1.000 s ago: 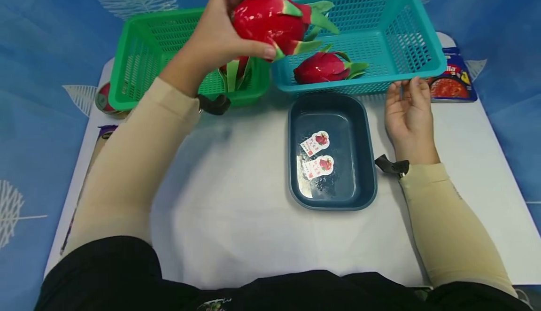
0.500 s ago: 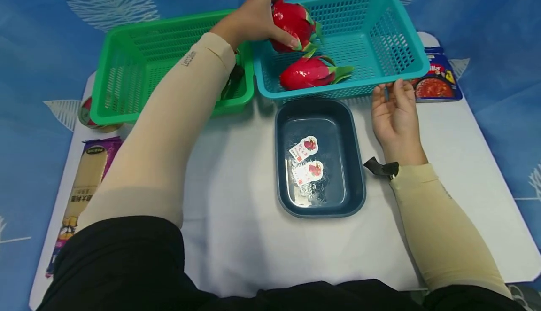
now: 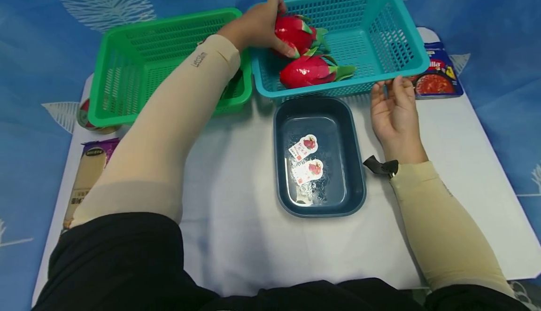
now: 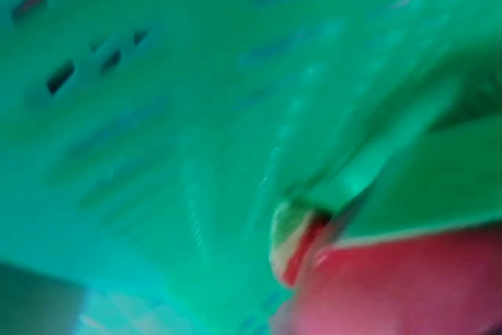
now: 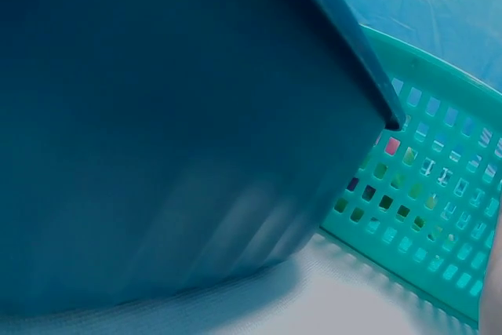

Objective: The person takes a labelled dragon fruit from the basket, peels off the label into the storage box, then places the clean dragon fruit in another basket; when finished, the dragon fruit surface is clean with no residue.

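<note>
My left hand grips a shiny red dragon fruit low inside the left end of the turquoise basket. A second dragon fruit lies just in front of it, green leaves pointing right. In the left wrist view, blurred red skin and a green leaf of a dragon fruit show against the basket's wall. My right hand is palm up, fingertips right at the front rim of the turquoise basket near its right corner. My left forearm hides part of the green basket.
A dark blue tub with two fruit-printed labels stands before the turquoise basket. A sauce pouch lies at the right. At the left are a tin and a pack of noodles, partly covered by my arm.
My left hand has carried the dragon fruit from above the baskets rightward and down into the turquoise basket, beside the other one. My right hand has stayed at the rim. The head view has shifted slightly.
</note>
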Tool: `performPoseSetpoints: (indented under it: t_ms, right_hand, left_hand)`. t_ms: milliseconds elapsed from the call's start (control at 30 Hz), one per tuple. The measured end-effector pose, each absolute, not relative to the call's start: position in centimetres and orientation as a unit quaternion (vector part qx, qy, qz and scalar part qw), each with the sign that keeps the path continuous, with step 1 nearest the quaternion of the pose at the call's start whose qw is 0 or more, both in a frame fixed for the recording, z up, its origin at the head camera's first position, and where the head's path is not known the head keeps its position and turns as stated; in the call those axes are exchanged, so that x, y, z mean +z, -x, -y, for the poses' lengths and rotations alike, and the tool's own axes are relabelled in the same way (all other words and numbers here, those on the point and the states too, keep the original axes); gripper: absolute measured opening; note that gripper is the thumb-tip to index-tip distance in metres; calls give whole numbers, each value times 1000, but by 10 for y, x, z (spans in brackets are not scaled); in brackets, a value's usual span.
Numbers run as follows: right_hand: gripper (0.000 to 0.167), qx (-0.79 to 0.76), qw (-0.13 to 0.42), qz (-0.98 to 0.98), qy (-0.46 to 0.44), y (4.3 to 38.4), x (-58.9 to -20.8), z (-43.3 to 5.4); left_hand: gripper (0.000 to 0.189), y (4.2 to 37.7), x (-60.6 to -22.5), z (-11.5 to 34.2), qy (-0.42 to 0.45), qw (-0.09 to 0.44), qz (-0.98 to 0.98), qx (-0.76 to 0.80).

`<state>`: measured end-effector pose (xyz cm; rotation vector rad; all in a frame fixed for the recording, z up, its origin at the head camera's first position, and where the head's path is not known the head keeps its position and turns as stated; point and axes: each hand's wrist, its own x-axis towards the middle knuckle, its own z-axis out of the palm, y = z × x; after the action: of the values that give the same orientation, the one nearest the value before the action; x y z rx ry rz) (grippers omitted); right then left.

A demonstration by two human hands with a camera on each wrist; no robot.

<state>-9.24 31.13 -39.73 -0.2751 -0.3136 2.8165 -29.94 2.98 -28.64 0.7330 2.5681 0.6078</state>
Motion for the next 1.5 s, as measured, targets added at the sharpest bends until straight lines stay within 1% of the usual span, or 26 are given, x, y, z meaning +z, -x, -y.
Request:
performPoseSetpoints:
  t_ms: [100,167,367,500,600,667,767,833,1067,1133,1233,1267,1367,1500]
  right_hand:
    - [9,979,139,110,97,95,-397,-310]
    - [10,979,138,111,99,96,-397,-309]
    - [9,980,131,109,102,98,-400,-308]
    - [9,982,132,98,96,100,-402,-309]
    - [8,983,134,90,94,103,-402,-314]
    - [8,983,134,88,91,104,-401,-318]
    - [9,983,133,88,91,105,-402,-324]
    - [10,983,133,87,94,105,-403,-328]
    - [11,984,134,64,100,101,-408,-338]
    - [11,984,135,58,99,101,-408,-341]
    - [11,985,135,50,100,102,-409,-343]
    - [11,985,135,48,99,103,-409,-344]
    - [11,984,136,49,103,104,-409,-346]
    - [12,983,137,55,107,103,-409,-349]
  left_hand:
    - [98,296,-287,-24,-262,185,-937,137]
    - [99,293,-287,-21,-267,174,-940,123]
    - [107,274,-273,-10,-269,170,-938,141]
    - [101,254,-249,5,-251,160,-941,159]
    - [92,235,-233,23,-241,128,-945,181]
    - [86,221,-227,39,-239,98,-944,207]
    - [79,196,-223,66,-233,50,-936,260]
    - [71,178,-223,86,-227,24,-919,323]
    - [41,111,-240,139,-206,-49,-764,610]
    - [35,96,-247,147,-185,-64,-723,663]
    - [26,80,-264,156,-158,-88,-689,702]
    - [24,76,-271,157,-144,-90,-671,721]
    - [19,68,-296,159,-113,-71,-604,786]
    - [10,61,-330,150,-26,-37,-504,863]
